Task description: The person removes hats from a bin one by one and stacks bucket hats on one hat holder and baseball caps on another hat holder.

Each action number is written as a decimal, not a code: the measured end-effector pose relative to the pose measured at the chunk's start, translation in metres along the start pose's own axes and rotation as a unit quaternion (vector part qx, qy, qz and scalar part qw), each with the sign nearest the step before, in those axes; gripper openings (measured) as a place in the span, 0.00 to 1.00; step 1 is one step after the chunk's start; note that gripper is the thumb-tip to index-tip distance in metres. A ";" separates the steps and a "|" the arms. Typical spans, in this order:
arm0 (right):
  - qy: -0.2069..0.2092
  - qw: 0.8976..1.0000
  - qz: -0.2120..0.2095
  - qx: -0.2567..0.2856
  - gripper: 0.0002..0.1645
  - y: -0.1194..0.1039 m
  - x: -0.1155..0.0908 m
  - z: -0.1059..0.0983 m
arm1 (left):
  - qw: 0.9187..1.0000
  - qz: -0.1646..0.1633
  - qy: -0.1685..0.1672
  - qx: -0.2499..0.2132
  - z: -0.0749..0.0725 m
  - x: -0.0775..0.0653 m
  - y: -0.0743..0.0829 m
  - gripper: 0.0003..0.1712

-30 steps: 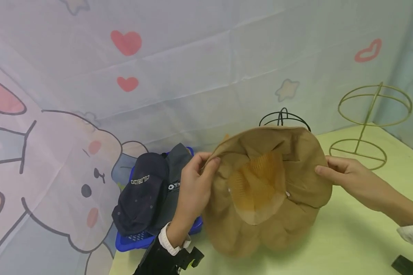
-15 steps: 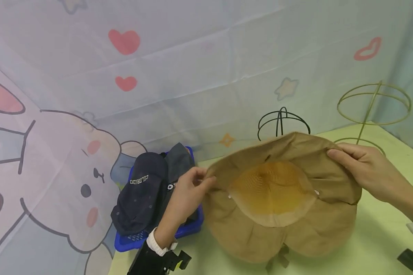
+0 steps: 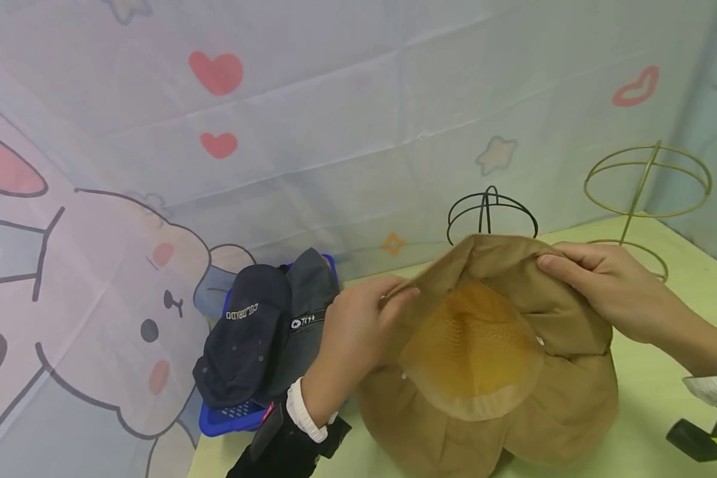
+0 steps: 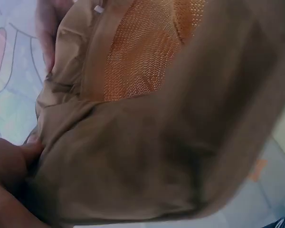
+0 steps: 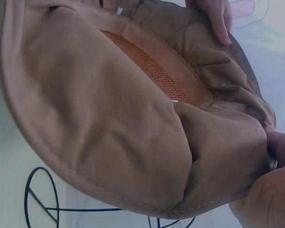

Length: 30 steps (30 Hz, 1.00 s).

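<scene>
A wide-brimmed tan sun hat (image 3: 561, 405) hangs between my two hands above the table, its inside facing me. Orange mesh lining (image 3: 472, 338) shows in the crown. My left hand (image 3: 358, 328) pinches the brim at its upper left edge. On the upper right, my right hand (image 3: 615, 289) grips the brim between thumb and fingers. Close up in the left wrist view, the brim (image 4: 114, 161) bends below the mesh, the left thumb and fingers at its edge. The right wrist view shows the stitched brim (image 5: 114, 128) with the right fingers on its edge.
A blue basket (image 3: 230, 418) at the left holds a dark navy cap (image 3: 251, 332) and a grey cap (image 3: 305, 332). Behind the sun hat stands a black wire hat stand (image 3: 492, 206). A gold wire hat stand (image 3: 639, 189) is at the back right. A printed cloth (image 3: 334, 99) backs the table.
The hat first moved right and spread wider, showing more of its lining. Over the last half second my hands have come closer together, and the brim now bunches at the top.
</scene>
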State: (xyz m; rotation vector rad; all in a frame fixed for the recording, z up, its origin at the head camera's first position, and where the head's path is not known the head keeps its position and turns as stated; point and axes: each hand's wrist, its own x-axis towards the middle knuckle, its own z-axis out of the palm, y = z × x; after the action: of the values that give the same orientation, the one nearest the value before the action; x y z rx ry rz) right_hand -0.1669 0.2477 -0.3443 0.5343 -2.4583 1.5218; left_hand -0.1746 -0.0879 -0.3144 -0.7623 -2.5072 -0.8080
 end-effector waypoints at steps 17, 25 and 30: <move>0.054 0.991 -0.092 -0.084 0.11 0.064 -0.023 0.002 | 0.993 -0.046 0.079 -0.068 -0.013 0.008 -0.009 0.16; 0.094 0.992 -0.063 -0.062 0.12 0.058 -0.021 -0.009 | 0.995 -0.096 0.013 -0.027 -0.017 0.001 -0.020 0.14; 0.093 0.993 -0.033 -0.057 0.11 0.032 -0.014 -0.008 | 0.996 -0.079 -0.045 0.004 -0.022 0.003 -0.016 0.13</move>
State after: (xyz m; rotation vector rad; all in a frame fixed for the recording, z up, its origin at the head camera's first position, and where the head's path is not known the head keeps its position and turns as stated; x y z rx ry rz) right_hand -0.1675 0.2702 -0.3723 0.4280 -2.3437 1.3314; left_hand -0.1819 -0.1115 -0.3028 -0.6160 -2.6756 -0.8336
